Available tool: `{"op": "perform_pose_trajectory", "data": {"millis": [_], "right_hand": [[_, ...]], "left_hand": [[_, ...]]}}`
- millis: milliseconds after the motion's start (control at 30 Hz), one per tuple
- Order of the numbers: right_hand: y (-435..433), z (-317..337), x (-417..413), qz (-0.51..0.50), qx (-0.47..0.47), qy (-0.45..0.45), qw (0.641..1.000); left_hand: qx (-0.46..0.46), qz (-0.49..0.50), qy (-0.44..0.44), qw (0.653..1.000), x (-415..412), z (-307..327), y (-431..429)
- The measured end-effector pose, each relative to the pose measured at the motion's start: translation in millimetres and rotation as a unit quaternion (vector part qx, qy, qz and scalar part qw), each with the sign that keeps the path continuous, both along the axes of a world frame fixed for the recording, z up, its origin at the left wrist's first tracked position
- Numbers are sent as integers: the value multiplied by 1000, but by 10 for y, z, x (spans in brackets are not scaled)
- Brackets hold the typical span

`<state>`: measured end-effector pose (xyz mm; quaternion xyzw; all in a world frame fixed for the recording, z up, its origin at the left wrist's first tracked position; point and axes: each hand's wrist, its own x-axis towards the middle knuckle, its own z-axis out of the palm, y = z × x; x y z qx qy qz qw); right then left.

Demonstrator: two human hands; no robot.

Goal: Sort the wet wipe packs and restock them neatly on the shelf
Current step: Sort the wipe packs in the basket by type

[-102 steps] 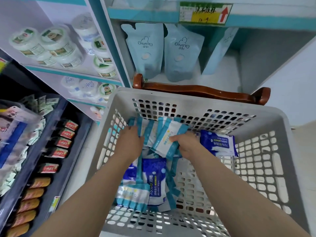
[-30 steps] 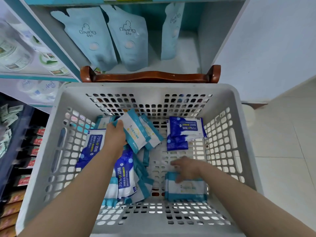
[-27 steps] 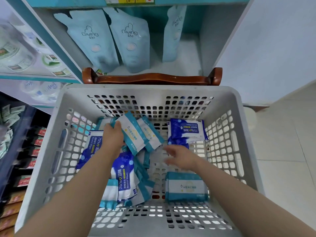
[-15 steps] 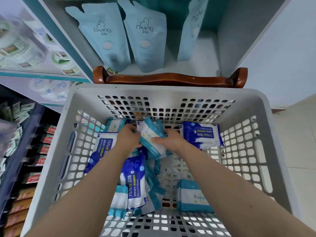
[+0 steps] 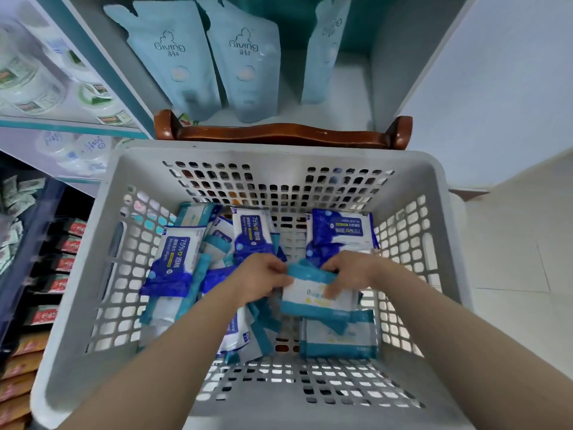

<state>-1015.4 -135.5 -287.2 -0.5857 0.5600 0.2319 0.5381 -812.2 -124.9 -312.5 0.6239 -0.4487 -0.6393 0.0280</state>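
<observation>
Both my hands are down in a grey perforated basket [image 5: 440, 231]. My left hand [image 5: 260, 279] and my right hand [image 5: 348, 271] grip the same teal-and-white wipe pack [image 5: 313, 297] from either side, just above another teal pack [image 5: 339, 336] lying at the basket's near right. Dark blue 75% alcohol wipe packs lie around: one at the left [image 5: 176, 259], one upright in the middle [image 5: 252, 234], one at the far right [image 5: 341, 231]. More teal and blue packs are heaped under my left forearm, partly hidden.
Behind the basket runs a brown wooden chair back [image 5: 279, 135]. Beyond it a shelf [image 5: 338, 97] holds pale blue pouches [image 5: 173, 57]. Round white tubs [image 5: 28, 88] fill shelves at the left, and red and orange packets [image 5: 59, 283] line a lower rack.
Both hands came together on the teal pack at the basket's far middle, then carried it toward me and to the right, over the teal pack that the right hand laid down earlier.
</observation>
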Motion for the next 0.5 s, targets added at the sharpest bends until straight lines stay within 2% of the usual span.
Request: {"op": "perform_pose_trajectory", "data": {"millis": [67, 167, 267, 400, 500], "right_hand": [[150, -39, -30, 63, 4, 32, 997], [314, -173, -29, 66, 4, 35, 997], [385, -261, -14, 90, 25, 47, 995], [391, -314, -18, 120, 22, 61, 991], [339, -271, 3, 99, -56, 60, 992]], "left_hand": [[-9, -61, -26, 998, -98, -82, 160], [-49, -180, -85, 979, -189, -223, 328], [-77, -255, -118, 957, -234, -294, 379], [-110, -322, -144, 929, -273, -288, 360], [-148, -323, -159, 921, -226, -150, 321]]}}
